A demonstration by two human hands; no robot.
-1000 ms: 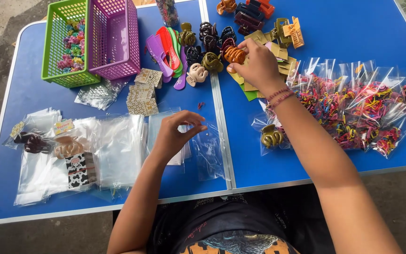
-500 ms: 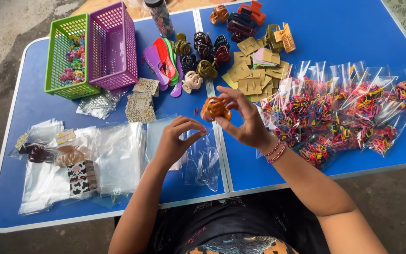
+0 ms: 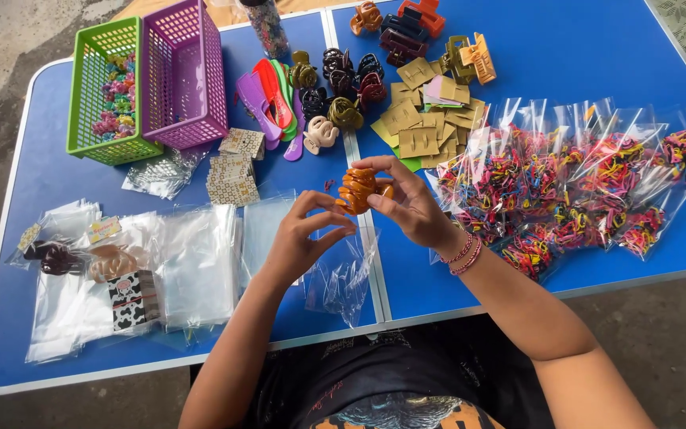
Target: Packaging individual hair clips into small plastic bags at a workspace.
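The right hand (image 3: 406,202) grips an orange hair clip (image 3: 359,189) above the middle of the blue desk (image 3: 589,56). The left hand (image 3: 299,238), fingers curled but holding nothing, meets it from the left, over a clear bag (image 3: 343,274). Bags of hair ties (image 3: 573,191) lie right.

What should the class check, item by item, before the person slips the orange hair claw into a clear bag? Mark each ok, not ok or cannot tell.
1. Orange hair claw gripped by right hand: ok.
2. Left hand holds a bag: not ok, its fingertips only near the claw.
3. Loose clear bag lies close under the hands: ok.
4. Bag mouth open: cannot tell.
5. Claw undamaged: cannot tell.
6. Stack of clear bags on the blue table: ok.
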